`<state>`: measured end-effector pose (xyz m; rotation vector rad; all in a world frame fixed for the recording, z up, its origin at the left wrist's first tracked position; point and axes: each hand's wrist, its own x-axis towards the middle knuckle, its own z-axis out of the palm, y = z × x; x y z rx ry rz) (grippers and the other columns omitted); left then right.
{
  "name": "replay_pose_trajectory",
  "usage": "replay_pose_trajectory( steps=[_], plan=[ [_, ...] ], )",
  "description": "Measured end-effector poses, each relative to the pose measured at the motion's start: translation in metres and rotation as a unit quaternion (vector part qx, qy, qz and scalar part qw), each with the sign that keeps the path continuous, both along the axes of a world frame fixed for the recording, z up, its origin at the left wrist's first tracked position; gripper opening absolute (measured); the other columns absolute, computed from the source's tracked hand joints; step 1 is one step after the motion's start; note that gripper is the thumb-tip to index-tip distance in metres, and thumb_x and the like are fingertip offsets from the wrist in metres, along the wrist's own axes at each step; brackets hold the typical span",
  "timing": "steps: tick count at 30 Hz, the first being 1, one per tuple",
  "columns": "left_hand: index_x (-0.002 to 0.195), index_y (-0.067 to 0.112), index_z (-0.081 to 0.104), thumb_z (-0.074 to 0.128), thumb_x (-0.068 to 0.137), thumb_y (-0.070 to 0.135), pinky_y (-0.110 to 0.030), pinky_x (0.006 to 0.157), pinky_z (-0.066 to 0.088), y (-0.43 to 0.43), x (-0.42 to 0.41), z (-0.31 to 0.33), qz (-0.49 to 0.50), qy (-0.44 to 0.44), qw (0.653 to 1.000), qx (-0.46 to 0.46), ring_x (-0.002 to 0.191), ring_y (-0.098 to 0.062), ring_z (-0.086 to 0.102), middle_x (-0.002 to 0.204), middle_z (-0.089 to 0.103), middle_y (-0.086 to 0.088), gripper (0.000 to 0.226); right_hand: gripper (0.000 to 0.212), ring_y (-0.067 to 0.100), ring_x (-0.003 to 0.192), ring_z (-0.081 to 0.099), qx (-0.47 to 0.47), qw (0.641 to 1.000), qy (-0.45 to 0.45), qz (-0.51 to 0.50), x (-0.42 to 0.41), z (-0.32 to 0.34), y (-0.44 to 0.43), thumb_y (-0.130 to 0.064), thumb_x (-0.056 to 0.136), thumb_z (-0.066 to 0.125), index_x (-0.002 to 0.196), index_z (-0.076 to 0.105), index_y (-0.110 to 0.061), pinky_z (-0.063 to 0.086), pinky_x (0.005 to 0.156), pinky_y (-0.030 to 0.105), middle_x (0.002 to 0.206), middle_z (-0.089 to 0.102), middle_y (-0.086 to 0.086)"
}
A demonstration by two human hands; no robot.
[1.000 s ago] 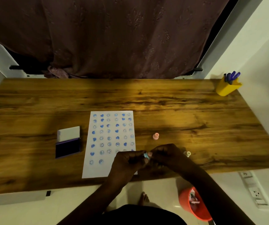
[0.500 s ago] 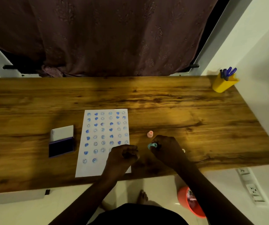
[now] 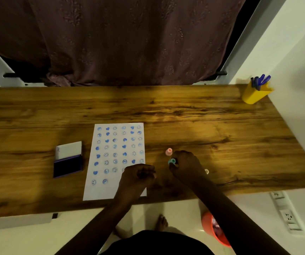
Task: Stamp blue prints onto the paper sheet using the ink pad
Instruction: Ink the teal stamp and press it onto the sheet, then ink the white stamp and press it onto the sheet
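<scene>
A white paper sheet (image 3: 111, 159) with rows of blue smiley and heart prints lies on the wooden table (image 3: 185, 116). Left of it sits the open ink pad (image 3: 68, 165), dark blue with a white lid folded back. My right hand (image 3: 185, 167) pinches a small teal stamp (image 3: 172, 161) just right of the sheet, low over the table. A pink stamp (image 3: 169, 151) stands just beyond it. My left hand (image 3: 138, 176) rests curled over the sheet's lower right corner; nothing shows in it.
A small pale stamp (image 3: 206, 171) peeks out behind my right wrist. A yellow pen holder (image 3: 255, 93) with blue pens stands at the far right corner. A dark curtain hangs behind the table. An orange bucket (image 3: 213, 230) is on the floor below.
My hands, together a second ago around the teal stamp, have separated. The right hand carried the stamp right toward the pink one; the left hand stayed over the sheet's corner.
</scene>
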<state>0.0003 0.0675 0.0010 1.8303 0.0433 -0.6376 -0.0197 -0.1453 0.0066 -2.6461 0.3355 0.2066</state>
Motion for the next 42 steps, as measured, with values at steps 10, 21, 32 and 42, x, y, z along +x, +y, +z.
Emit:
replay_pose_trajectory(
  steps=[10, 21, 32, 42],
  plan=[
    [0.097, 0.033, 0.081, 0.084, 0.078, 0.025, -0.046, 0.099, 0.057, -0.003, 0.001, -0.004, 0.006, -0.012, 1.000, 0.003, 0.098, -0.006, 0.074, 0.095, 0.081, 0.014, 0.021, 0.028, 0.026, 0.112, 0.062, -0.002, 1.000, 0.023, 0.011, 0.000, -0.011, 0.002, -0.033, 0.091, 0.066, 0.113, 0.067, -0.016, 0.049, 0.094, 0.035, 0.116, 0.068, 0.007],
    [0.096, 0.033, 0.081, 0.084, 0.078, 0.024, -0.038, 0.098, 0.058, -0.010, 0.006, -0.006, -0.014, -0.026, 1.000, -0.005, 0.098, -0.001, 0.073, 0.096, 0.080, 0.018, 0.020, 0.051, 0.021, 0.103, 0.067, -0.011, 1.000, 0.000, -0.021, -0.012, 0.014, -0.032, -0.031, 0.077, 0.084, 0.123, 0.068, -0.016, 0.054, 0.089, 0.033, 0.114, 0.070, 0.005],
    [0.099, 0.032, 0.080, 0.084, 0.081, 0.025, -0.025, 0.088, 0.057, -0.023, 0.009, -0.013, -0.046, -0.026, 0.999, 0.005, 0.103, -0.001, 0.068, 0.101, 0.077, 0.017, 0.019, 0.038, 0.024, 0.105, 0.068, -0.057, 0.994, 0.054, -0.073, -0.046, 0.008, -0.072, -0.035, 0.083, 0.077, 0.117, 0.071, -0.019, 0.049, 0.082, 0.029, 0.113, 0.070, 0.007],
    [0.098, 0.037, 0.078, 0.083, 0.082, 0.029, -0.029, 0.090, 0.053, -0.025, 0.005, -0.010, -0.041, -0.025, 0.999, 0.014, 0.106, 0.001, 0.064, 0.105, 0.075, 0.021, 0.018, 0.020, 0.024, 0.099, 0.069, -0.074, 0.993, 0.056, -0.067, -0.053, -0.002, -0.072, -0.033, 0.087, 0.071, 0.102, 0.072, -0.019, 0.046, 0.074, 0.028, 0.105, 0.074, 0.004]
  ],
)
